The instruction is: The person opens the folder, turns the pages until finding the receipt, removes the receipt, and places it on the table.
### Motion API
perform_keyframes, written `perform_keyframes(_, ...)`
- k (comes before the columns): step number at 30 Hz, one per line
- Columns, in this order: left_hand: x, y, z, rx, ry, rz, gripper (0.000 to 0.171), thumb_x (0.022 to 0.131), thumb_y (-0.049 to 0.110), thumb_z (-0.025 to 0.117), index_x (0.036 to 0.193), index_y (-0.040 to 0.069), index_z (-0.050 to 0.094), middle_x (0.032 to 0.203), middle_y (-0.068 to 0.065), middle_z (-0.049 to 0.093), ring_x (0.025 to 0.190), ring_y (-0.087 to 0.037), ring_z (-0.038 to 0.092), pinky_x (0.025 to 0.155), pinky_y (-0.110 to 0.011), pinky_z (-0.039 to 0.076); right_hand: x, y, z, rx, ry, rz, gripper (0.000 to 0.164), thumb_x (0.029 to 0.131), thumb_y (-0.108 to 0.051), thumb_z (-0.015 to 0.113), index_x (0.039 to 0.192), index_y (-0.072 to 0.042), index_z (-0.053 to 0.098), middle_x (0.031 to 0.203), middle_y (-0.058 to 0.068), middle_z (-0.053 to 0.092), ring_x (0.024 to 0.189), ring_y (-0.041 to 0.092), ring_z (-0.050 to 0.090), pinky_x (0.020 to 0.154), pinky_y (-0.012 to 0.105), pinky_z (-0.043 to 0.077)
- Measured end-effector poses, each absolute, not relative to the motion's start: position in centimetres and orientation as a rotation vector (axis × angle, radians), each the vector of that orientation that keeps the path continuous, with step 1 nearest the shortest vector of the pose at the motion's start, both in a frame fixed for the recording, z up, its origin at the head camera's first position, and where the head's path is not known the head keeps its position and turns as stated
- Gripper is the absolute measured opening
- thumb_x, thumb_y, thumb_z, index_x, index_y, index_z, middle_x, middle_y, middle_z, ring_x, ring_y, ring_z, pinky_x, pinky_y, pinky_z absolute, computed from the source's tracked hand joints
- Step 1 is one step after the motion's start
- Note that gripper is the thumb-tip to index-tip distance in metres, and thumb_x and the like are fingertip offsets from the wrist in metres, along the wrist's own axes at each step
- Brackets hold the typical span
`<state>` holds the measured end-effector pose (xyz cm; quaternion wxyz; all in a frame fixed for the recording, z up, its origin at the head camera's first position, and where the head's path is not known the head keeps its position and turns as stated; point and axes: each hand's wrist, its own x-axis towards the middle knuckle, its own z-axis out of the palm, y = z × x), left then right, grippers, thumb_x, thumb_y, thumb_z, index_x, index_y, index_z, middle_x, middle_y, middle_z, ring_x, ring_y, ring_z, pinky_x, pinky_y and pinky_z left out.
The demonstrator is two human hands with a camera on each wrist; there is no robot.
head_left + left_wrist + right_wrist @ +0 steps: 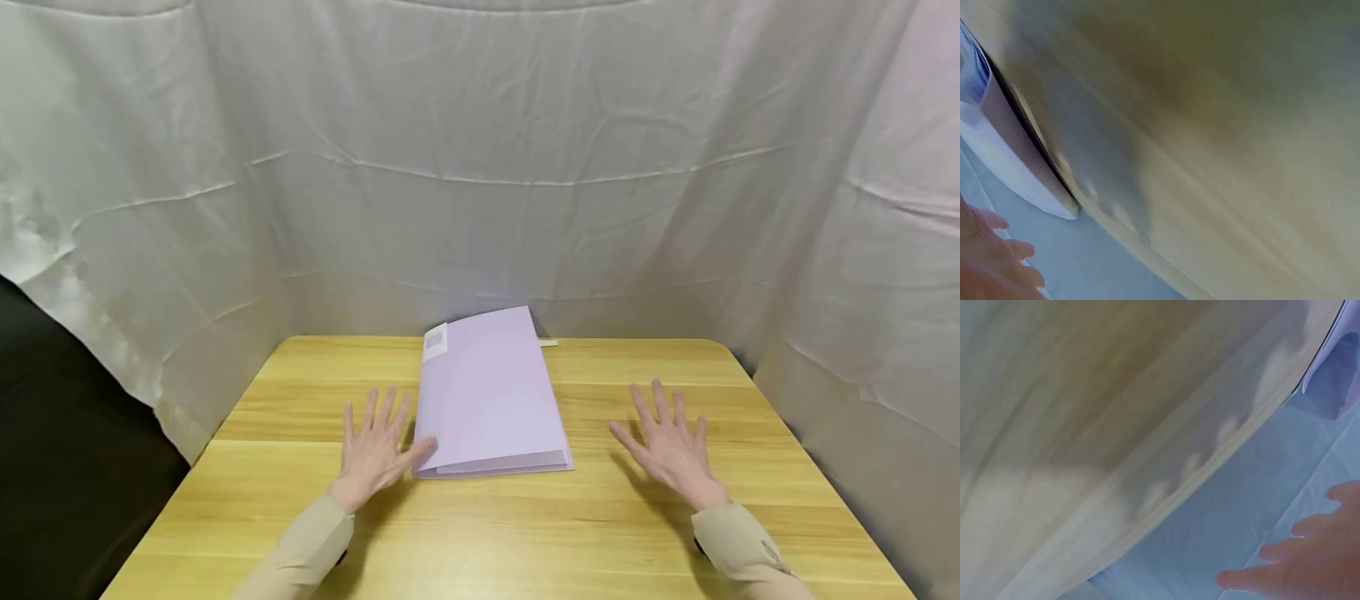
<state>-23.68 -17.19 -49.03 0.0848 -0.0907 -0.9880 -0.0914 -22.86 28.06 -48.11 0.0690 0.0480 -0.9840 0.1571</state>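
Note:
A pale purple folder (491, 392) with a white label at its upper left lies closed on the wooden table. Its spine side faces left, and pages show along its open end in the left wrist view, where the folder (1019, 150) is cut by the frame edge. My left hand (375, 454) hovers beside its lower left corner, fingers spread, the thumb overlapping that corner in the head view. My right hand (671, 454) is held over the table to the right of the folder, fingers spread and holding nothing. Both hands cast shadows on the wood.
A small pale strip (549, 342) sticks out past the folder's far right side. Grey-white cloth (480, 167) hangs behind and on both sides of the wooden table (510, 542). Something black (67, 450) stands at the left, past the table's edge.

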Motion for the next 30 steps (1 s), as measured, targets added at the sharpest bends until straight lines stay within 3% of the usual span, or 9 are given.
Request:
perform_keyframes(12, -22.4, -15.0, -49.4, -0.355, -2.999, -0.310, 0.102, 0.083, 0.080, 0.053, 0.160, 0.017, 0.029, 0.166, -0.017, 0.026, 0.156, -0.040, 0.019, 0.123, -0.071, 0.002, -22.8, 26.8, -47.8, 0.197, -2.999, 0.532, 0.088, 0.098, -0.066, 0.045, 0.163, -0.016, 0.015, 0.170, 0.020, 0.000, 0.152, 0.056, 0.000, 0.109, 0.085, 0.003)
perform_keyframes(20, -22.3, -13.9, -49.2, -0.436, -3.022, -0.364, 0.113, 0.077, 0.080, 0.062, 0.158, 0.006, 0.032, 0.161, -0.028, 0.031, 0.153, -0.042, 0.027, 0.122, -0.071, 0.010, -22.8, 26.5, -48.0, 0.236, -3.010, 0.567, 0.086, 0.098, -0.065, 0.045, 0.164, -0.019, 0.012, 0.170, 0.020, 0.001, 0.152, 0.056, 0.002, 0.109, 0.085, 0.003)
perform_keyframes(25, -22.6, -13.6, -49.4, -0.501, -2.984, -0.499, 0.106, 0.080, 0.068, 0.070, 0.152, -0.002, 0.039, 0.154, -0.036, 0.037, 0.143, -0.049, 0.041, 0.120, -0.066, 0.027, -22.6, 26.5, -48.1, 0.283, -3.028, 0.595, 0.085, 0.099, -0.062, 0.047, 0.163, -0.016, 0.016, 0.170, 0.021, 0.002, 0.152, 0.056, 0.003, 0.109, 0.086, 0.002)
perform_keyframes(30, -22.9, -13.7, -49.3, -0.602, -2.938, -0.536, 0.092, 0.083, 0.060, 0.073, 0.147, -0.001, 0.047, 0.148, -0.038, 0.043, 0.132, -0.053, 0.050, 0.106, -0.062, 0.047, -22.6, 26.5, -48.4, 0.366, -3.040, 0.611, 0.081, 0.099, -0.057, 0.050, 0.161, -0.013, 0.022, 0.169, 0.023, 0.009, 0.151, 0.056, 0.008, 0.108, 0.087, 0.006)
